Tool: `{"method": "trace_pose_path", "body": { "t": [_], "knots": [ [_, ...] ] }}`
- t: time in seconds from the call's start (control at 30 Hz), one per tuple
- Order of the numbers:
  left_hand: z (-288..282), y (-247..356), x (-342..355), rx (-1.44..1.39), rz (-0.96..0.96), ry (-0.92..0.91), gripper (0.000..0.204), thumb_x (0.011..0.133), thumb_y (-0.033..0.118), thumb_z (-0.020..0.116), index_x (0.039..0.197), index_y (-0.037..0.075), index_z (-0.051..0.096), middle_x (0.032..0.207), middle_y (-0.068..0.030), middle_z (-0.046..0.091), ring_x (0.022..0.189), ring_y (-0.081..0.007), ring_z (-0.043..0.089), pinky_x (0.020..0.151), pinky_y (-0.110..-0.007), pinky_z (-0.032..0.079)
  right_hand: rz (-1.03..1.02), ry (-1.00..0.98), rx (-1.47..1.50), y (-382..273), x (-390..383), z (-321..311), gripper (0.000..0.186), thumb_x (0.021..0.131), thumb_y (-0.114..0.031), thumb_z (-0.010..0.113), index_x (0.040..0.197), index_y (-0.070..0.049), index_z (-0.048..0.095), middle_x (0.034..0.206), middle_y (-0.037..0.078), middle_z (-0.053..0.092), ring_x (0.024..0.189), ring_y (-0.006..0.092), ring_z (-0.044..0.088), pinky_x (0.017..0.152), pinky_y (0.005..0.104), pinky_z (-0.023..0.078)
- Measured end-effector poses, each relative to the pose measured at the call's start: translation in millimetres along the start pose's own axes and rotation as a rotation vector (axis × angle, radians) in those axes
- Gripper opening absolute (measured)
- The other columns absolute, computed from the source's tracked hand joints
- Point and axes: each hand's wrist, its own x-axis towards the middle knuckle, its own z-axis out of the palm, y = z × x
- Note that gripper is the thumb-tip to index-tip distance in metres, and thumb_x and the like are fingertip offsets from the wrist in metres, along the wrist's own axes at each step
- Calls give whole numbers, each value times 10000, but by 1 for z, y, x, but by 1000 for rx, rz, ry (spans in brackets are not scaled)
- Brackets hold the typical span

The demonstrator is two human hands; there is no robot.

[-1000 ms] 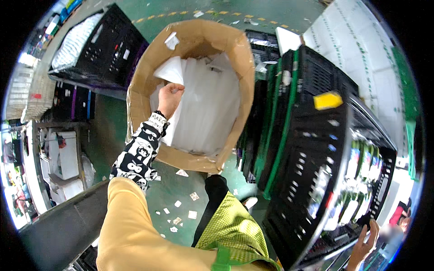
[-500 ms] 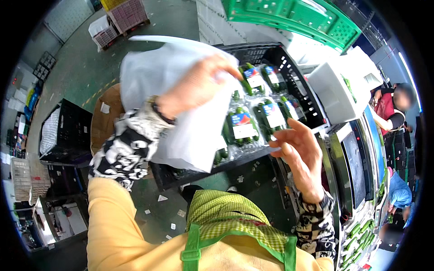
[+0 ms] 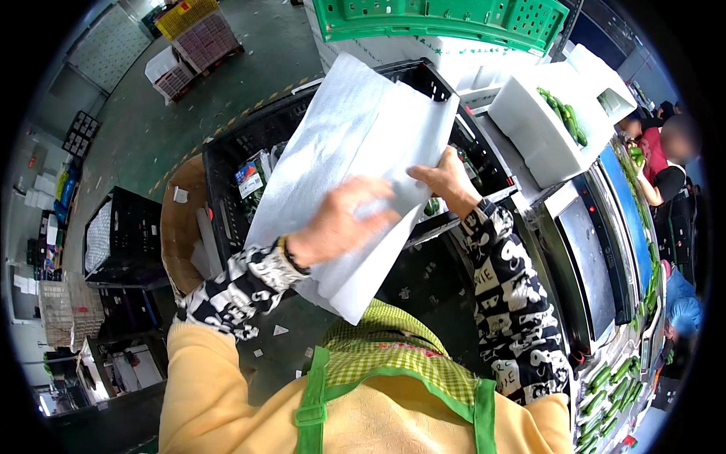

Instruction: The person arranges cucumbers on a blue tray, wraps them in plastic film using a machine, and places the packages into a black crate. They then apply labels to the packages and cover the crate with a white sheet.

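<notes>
A large white foam sheet (image 3: 355, 174), soft and faintly ribbed, is held in the air over a black plastic crate (image 3: 227, 163), its long axis slanting from lower left near the green checked apron (image 3: 393, 352) up to the right. The left hand (image 3: 340, 223) lies across its lower half, fingers curled and gripping it, while the right hand (image 3: 446, 181) pinches its right edge. Packaged green vegetables (image 3: 249, 181) lie in the crate, with a cardboard barrel (image 3: 178, 227) just left of it.
</notes>
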Motion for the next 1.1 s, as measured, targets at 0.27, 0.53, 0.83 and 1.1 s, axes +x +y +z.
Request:
{"method": "trace_pose_path", "body": {
  "t": [0.27, 0.53, 0.83, 1.1],
  "knots": [
    [-78, -131, -52, 442, -917, 132, 752, 776, 581, 747, 1161, -46, 590, 1056, -216, 659, 987, -363, 643, 844, -404, 521, -82, 262, -816, 13, -14, -35, 449, 813, -418, 767, 954, -1, 684, 832, 187, 704, 795, 335, 707, 710, 404, 558],
    [-109, -162, -51, 516, -1042, -84, 620, 735, 590, 772, 967, 32, 635, 901, -147, 686, 882, -302, 664, 787, -379, 508, -816, -231, -794, -13, 80, -21, 299, 826, -91, 709, 1125, -77, 690, 1154, 141, 675, 1092, 326, 609, 955, 393, 493],
    [-92, -159, -60, 417, -1125, -106, 573, 703, 456, 835, 1013, 50, 576, 899, -121, 655, 886, -306, 653, 761, -389, 494, -735, -531, -1224, 11, 177, 30, 615, 784, -64, 704, 1351, -236, 540, 1396, -19, 545, 1360, 241, 412, 999, 465, 415],
    [-121, -155, -39, 457, -963, 106, 163, 793, 238, 742, 843, 85, 715, 751, -72, 702, 740, -254, 683, 700, -398, 496, -1101, -349, -1147, 21, 184, -3, 87, 767, -164, 717, 852, -174, 702, 887, -14, 666, 1041, 217, 559, 917, 424, 364]
  ]
}}
